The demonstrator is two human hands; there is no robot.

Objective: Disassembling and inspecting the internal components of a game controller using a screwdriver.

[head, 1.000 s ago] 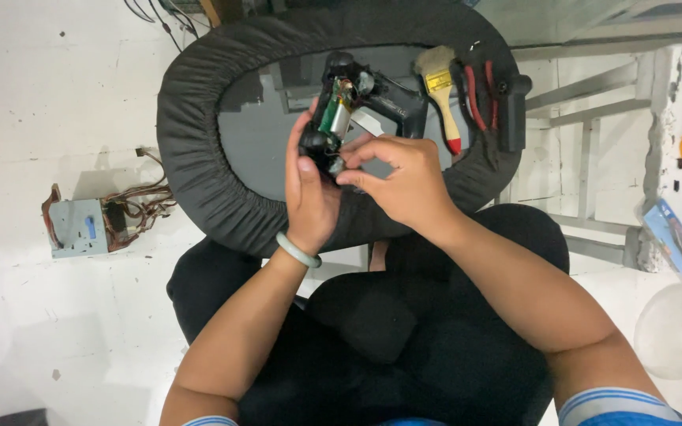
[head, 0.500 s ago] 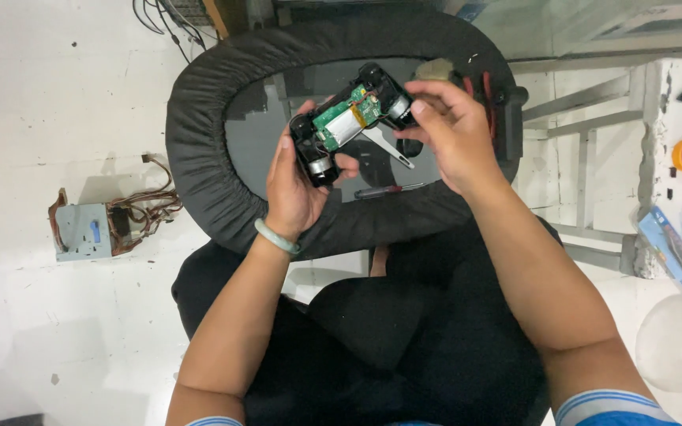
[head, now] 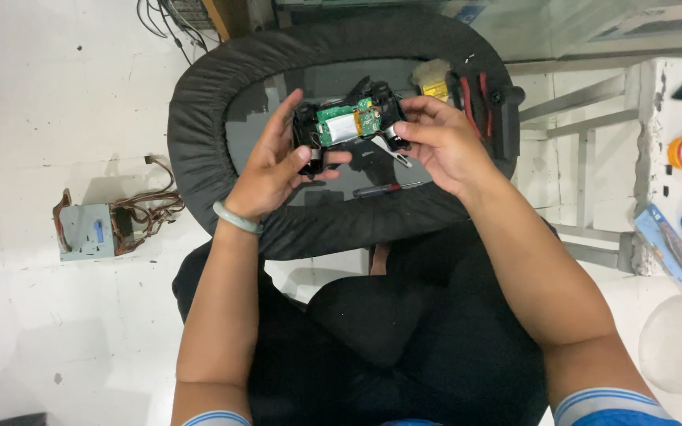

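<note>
Game controller (head: pixel 349 126) lying opened, back shell off and green circuit board bared, being held above the round black worktop (head: pixel 199 118), left hand (head: pixel 274 170) and right hand (head: pixel 440 142) fingers gripping its ends, reassembly remaining.

The opened game controller (head: pixel 349 126) sits between the left hand (head: pixel 271 170) and the right hand (head: pixel 441 146), above the round padded tray (head: pixel 199 150). A screwdriver (head: pixel 384 189) lies on the tray just below the right hand, with a brush (head: pixel 433 79) and pliers (head: pixel 479 99) beyond that hand. Well to the left of the left hand, a metal box with wires (head: pixel 88 231) rests on the floor (head: pixel 41 95).
</note>
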